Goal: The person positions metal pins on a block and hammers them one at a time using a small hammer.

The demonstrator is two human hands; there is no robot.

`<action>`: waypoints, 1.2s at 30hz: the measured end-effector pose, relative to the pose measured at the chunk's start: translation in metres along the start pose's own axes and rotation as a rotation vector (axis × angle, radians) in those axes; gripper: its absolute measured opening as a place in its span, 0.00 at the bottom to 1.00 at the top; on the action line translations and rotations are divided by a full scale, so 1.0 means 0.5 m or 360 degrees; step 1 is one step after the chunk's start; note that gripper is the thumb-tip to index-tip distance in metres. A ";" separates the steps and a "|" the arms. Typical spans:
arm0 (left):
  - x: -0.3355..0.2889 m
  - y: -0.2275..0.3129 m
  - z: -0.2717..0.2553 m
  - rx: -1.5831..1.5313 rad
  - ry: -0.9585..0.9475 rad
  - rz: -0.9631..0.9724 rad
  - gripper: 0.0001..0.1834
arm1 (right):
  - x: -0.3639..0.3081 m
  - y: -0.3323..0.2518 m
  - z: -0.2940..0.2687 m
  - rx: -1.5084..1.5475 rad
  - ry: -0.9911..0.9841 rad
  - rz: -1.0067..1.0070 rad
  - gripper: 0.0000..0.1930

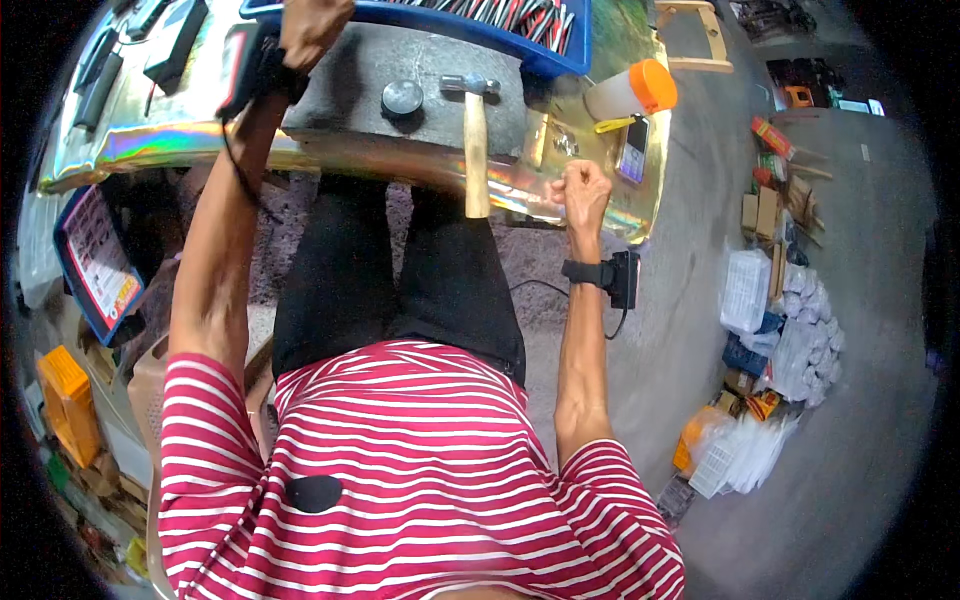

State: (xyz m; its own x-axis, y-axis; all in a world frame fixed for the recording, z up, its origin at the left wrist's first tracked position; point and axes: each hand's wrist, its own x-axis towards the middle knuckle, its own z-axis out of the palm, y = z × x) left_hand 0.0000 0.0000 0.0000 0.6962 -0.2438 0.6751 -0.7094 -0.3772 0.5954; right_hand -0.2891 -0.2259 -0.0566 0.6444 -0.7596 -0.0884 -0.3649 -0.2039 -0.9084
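Observation:
My left hand (315, 32) reaches to the top edge of the picture, over the near rim of a blue tray (450, 17). Its fingers run out of view. Pens or similar thin rods (530, 20) in red, black and silver fill the tray. My right hand (583, 192) is closed, fingers curled, at the table's near right edge; whatever it may hold is hidden. Just beyond it lie small metal pieces (566, 145) and a phone (634, 150). Between my hands, a hammer (476, 150) rests on a grey slab (440, 120), its wooden handle overhanging toward me. Left of it sits a round dark disc (402, 98).
An orange-lidded container (632, 90) and a yellow-handled item (612, 126) lie at the table's right. Dark boxy devices (178, 42) stand at the far left. Bags and cartons (765, 300) line the floor at right. A blue-framed board (98, 262) leans below the table's left side.

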 end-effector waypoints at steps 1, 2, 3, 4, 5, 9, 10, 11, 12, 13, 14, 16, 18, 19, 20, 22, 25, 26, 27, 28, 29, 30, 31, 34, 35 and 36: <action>-0.005 0.014 -0.068 -0.0092 -0.0034 -0.0292 0.09 | 0.007 -0.015 0.025 0.0008 -0.0030 -0.0116 0.04; -0.050 0.025 -0.081 -0.0223 0.0096 -0.0242 0.06 | 0.013 -0.010 0.010 -0.0054 -0.0066 -0.0127 0.04; -0.070 0.009 -0.101 -0.0264 -0.0076 -0.0415 0.10 | 0.014 -0.004 0.011 -0.0129 -0.0046 -0.0206 0.04; -0.092 -0.012 -0.122 -0.0300 -0.0248 -0.0587 0.15 | 0.016 0.003 0.013 -0.0203 -0.0028 -0.0285 0.04; -0.112 -0.017 -0.134 -0.0234 -0.0142 -0.0507 0.13 | 0.019 0.008 0.025 -0.0186 -0.0034 -0.0279 0.04; -0.161 -0.002 -0.175 -0.0197 0.0000 -0.0615 0.12 | 0.030 -0.012 0.052 -0.0374 -0.0038 -0.0502 0.04; -0.173 0.002 -0.185 -0.0234 0.0014 -0.0704 0.11 | 0.031 -0.021 0.061 -0.0400 -0.0059 -0.0464 0.04; -0.182 0.009 -0.192 -0.0287 0.0065 -0.0713 0.11 | 0.038 -0.020 0.068 -0.0480 -0.0043 -0.0529 0.04; -0.187 0.011 -0.200 -0.0282 0.0072 -0.0711 0.11 | 0.045 -0.020 0.073 -0.0476 -0.0047 -0.0536 0.04; -0.192 0.012 -0.207 -0.0371 0.0052 -0.0804 0.11 | 0.051 -0.020 0.076 -0.0567 -0.0023 -0.0651 0.05; -0.200 0.012 -0.218 -0.0455 0.0036 -0.0902 0.11 | 0.056 -0.020 0.082 -0.0656 -0.0007 -0.0766 0.05; -0.212 0.017 -0.231 -0.0425 0.0099 -0.0903 0.11 | 0.064 -0.022 0.085 -0.0682 -0.0059 -0.0788 0.06; -0.224 0.002 -0.252 -0.0442 0.0162 -0.0999 0.11 | 0.064 -0.028 0.100 -0.0899 0.0007 -0.0699 0.06; -0.229 -0.002 -0.260 -0.0399 0.0161 -0.0995 0.11 | 0.072 -0.014 0.102 -0.0930 0.0140 -0.0950 0.07; -0.233 -0.005 -0.261 -0.0378 0.0216 -0.1067 0.11 | 0.078 -0.010 0.100 -0.0960 0.0106 -0.1007 0.07; -0.235 -0.027 -0.263 -0.0289 0.0179 -0.1009 0.11 | 0.088 -0.001 0.089 -0.0979 0.0099 -0.1120 0.08; -0.241 -0.047 -0.262 -0.0172 0.0232 -0.0929 0.10 | 0.093 -0.010 0.088 -0.1094 -0.0135 -0.0872 0.06; -0.237 -0.039 -0.261 -0.0145 0.0256 -0.0964 0.09 | 0.092 -0.018 0.090 -0.1238 -0.0159 -0.0747 0.07; -0.232 -0.036 -0.261 -0.0194 0.0233 -0.1060 0.09 | 0.095 -0.015 0.089 -0.1215 -0.0159 -0.0872 0.08; -0.231 -0.042 -0.259 -0.0173 0.0252 -0.0998 0.09 | 0.099 -0.011 0.091 -0.1189 -0.0157 -0.0993 0.08; -0.229 -0.042 -0.255 -0.0173 0.0239 -0.0989 0.09 | 0.103 -0.013 0.090 -0.1180 -0.0169 -0.1009 0.08; -0.227 -0.043 -0.253 -0.0173 0.0223 -0.0980 0.10 | 0.108 -0.013 0.091 -0.1237 -0.0178 -0.0986 0.08; -0.227 -0.040 -0.247 -0.0197 0.0246 -0.1042 0.09 | 0.111 -0.011 0.092 -0.1294 -0.0185 -0.0960 0.09; -0.239 -0.051 -0.232 -0.0132 0.0201 -0.0969 0.09 | 0.108 -0.019 0.091 -0.1295 -0.0235 -0.0940 0.09; -0.236 -0.045 -0.228 -0.0134 0.0206 -0.0967 0.09 | 0.107 -0.019 0.094 -0.1343 -0.0143 -0.1069 0.08; -0.234 -0.037 -0.222 -0.0080 0.0197 -0.0939 0.09 | 0.107 -0.021 0.092 -0.1343 -0.0140 -0.1073 0.08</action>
State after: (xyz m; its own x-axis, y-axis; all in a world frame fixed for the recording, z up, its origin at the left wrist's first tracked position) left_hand -0.0805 0.1348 -0.0415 0.9581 0.1005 0.2682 -0.2135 -0.3738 0.9026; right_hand -0.2197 -0.2360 -0.0707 0.9193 -0.2918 0.2642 -0.2406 -0.9477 -0.2097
